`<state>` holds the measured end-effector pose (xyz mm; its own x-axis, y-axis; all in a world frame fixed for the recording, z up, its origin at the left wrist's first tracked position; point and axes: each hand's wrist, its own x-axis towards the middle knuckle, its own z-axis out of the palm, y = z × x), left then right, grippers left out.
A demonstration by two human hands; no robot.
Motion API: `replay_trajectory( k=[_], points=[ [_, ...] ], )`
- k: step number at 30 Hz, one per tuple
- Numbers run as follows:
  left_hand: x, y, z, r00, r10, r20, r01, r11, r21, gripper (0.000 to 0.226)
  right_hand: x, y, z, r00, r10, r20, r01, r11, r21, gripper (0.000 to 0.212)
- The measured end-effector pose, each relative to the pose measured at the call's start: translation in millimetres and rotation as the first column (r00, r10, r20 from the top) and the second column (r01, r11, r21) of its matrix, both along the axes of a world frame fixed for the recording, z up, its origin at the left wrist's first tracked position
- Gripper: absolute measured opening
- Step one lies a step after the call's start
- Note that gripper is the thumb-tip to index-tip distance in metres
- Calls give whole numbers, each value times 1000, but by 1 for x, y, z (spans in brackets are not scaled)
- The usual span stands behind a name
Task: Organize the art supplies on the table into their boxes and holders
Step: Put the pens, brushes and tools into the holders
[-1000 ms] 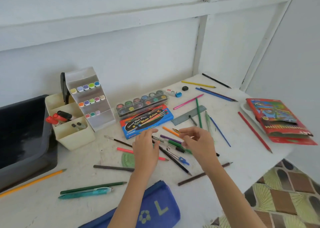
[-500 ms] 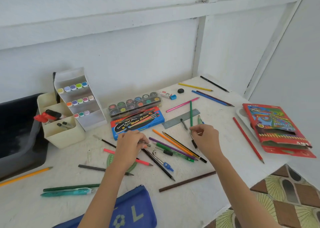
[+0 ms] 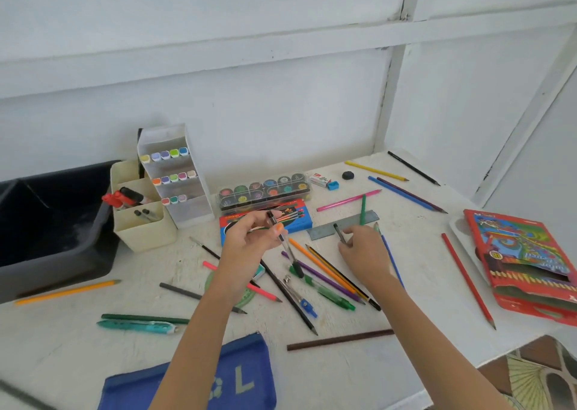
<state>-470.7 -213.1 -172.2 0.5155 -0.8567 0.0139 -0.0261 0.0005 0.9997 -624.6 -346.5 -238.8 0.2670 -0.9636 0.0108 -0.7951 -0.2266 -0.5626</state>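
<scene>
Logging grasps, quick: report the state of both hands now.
Left hand: holds a clear pen.
Right hand: pinches a dark pen lying on the ruler.

1. The left forearm [image 3: 199, 325] runs up from the bottom edge, bare, slanting right.
2. The left hand [image 3: 249, 239] is raised, fingers curled, and pinches a pen [image 3: 282, 242] between thumb and fingertips (the pen slants down, dark end lowest).
3. The right forearm [image 3: 415, 325] comes in from the lower right, bare, slanting up and left.
4. The right hand [image 3: 363, 249] sits lower, back up, with thumb and forefinger pinching a dark stick [image 3: 339, 233].
</scene>
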Motion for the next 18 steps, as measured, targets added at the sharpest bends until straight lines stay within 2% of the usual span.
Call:
replay_trajectory(
  k=[5, 7, 10, 12, 18],
  points=[
    [6, 6, 4, 989, 143, 30, -142, 990, -18, 20, 23, 9, 20, 956, 157, 249, -144, 987, -70, 44],
    [13, 12, 8, 971, 207, 121, -203, 978, -50, 20, 38, 16, 34, 920, 261, 292, -234, 964, -123, 52],
    [28, 27, 14, 892, 317, 321, -295, 948, -118, 24, 62, 30, 57, 858, 393, 331, -356, 919, -168, 59],
    [40, 39, 20, 853, 378, 360, -343, 926, -159, 24, 80, 42, 69, 821, 433, 374, -398, 901, -169, 56],
    [84, 75, 30, 737, 574, 357, -517, 819, -251, 19, 132, 76, 89, 706, 429, 563, -480, 875, -65, 41]
  ],
)
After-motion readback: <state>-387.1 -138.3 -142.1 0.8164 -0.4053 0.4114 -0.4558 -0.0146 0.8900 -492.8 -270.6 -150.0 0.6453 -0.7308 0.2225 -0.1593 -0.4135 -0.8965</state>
